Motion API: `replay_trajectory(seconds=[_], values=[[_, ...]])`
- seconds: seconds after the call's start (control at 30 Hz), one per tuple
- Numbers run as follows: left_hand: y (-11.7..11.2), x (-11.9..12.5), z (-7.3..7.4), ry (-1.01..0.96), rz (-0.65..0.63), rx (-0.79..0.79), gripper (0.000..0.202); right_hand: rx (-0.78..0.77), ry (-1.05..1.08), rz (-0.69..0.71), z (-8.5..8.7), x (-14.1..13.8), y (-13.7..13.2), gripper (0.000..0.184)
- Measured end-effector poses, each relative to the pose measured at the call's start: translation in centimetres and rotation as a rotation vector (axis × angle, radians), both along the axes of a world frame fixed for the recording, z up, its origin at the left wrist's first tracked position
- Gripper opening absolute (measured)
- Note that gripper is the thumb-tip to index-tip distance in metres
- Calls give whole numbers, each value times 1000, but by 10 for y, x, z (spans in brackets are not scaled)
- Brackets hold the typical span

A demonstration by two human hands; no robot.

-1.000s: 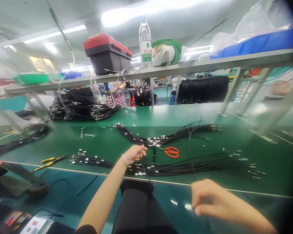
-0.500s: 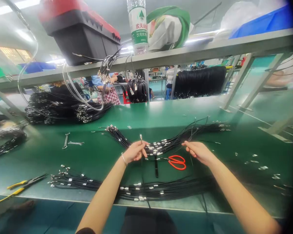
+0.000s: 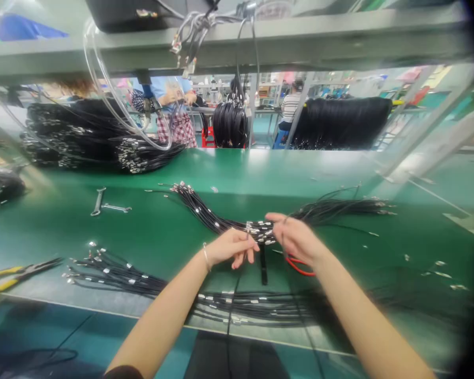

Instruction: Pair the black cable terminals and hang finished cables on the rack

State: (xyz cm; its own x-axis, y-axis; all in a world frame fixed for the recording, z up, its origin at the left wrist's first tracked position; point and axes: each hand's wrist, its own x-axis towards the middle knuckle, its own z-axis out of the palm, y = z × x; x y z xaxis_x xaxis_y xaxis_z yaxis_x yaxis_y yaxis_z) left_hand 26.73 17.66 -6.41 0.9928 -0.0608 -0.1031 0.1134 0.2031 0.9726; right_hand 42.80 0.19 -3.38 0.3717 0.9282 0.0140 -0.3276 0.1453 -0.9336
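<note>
Between the thumb and fingers of my left hand [image 3: 234, 248] is a thin black cable [image 3: 229, 310], which hangs down past the table edge. Its upper end stands up just above the fingers. My right hand [image 3: 296, 239], slightly blurred, is close by on the right with a strand of black cable pinched at its fingers. Behind both hands lies a bundle of black cables [image 3: 211, 218] with white labels. Red-handled scissors [image 3: 300, 267] lie partly hidden under my right hand. A narrow black strip [image 3: 264, 266] lies between the hands.
A second cable bundle [image 3: 142, 281] runs along the front edge. Yellow-handled pliers [image 3: 21, 273] and wrenches [image 3: 98, 201] lie at left. Large cable heaps [image 3: 75, 131] sit behind, below a metal shelf [image 3: 300, 45]. Small scraps [image 3: 440, 268] dot the right side. People are beyond.
My right hand has come left, nearer my left hand, and now covers part of the scissors. My left hand keeps its pinch on the cable. The view has tilted downward.
</note>
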Motion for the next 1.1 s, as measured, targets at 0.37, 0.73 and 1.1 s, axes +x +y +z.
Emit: replay_trajectory(seconds=[0.37, 0.73, 1.1], values=[[-13, -3, 5, -14, 71, -68, 48, -369, 104, 1046, -20, -30, -19, 38], [-19, -3, 12, -33, 263, -112, 36, -35, 170, 679, -19, -37, -7, 55], [-9, -7, 19, 22, 376, -62, 39, -266, -112, 258, -9, -25, -2, 30]])
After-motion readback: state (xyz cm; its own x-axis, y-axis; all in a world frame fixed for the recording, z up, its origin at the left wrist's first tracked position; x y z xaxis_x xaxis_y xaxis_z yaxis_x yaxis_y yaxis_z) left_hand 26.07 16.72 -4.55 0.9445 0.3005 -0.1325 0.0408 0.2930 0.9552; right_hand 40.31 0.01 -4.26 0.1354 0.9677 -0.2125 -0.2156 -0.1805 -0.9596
